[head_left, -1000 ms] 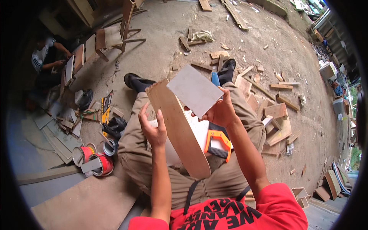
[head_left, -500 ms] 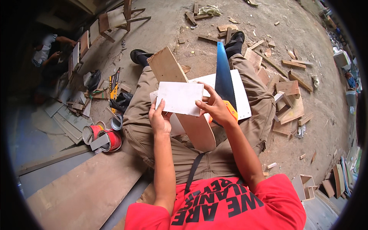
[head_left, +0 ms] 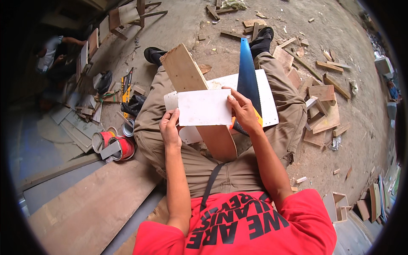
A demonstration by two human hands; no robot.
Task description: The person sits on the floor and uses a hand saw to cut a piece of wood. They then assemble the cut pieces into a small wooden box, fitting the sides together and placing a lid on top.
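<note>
L hand (head_left: 171, 128) & R hand (head_left: 244, 111) apart, each in thumb-finger pinch, R slightly further fwd; L forearm (head_left: 177, 182) approx. straight fwd, R forearm (head_left: 271, 163) angled inward.

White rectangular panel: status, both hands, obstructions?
Left hand gripping left edge, right hand right edge. White rectangular panel held broad face toward camera. Face unobstructed between hands; tan wooden plank behind.

Left head-worn fisheye view, facing steeply down, close above the hands (head_left: 170, 131)

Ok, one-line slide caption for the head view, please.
Left hand and right hand hold a white rectangular panel over a wooden plank, beside a blue-bladed handsaw.
</note>
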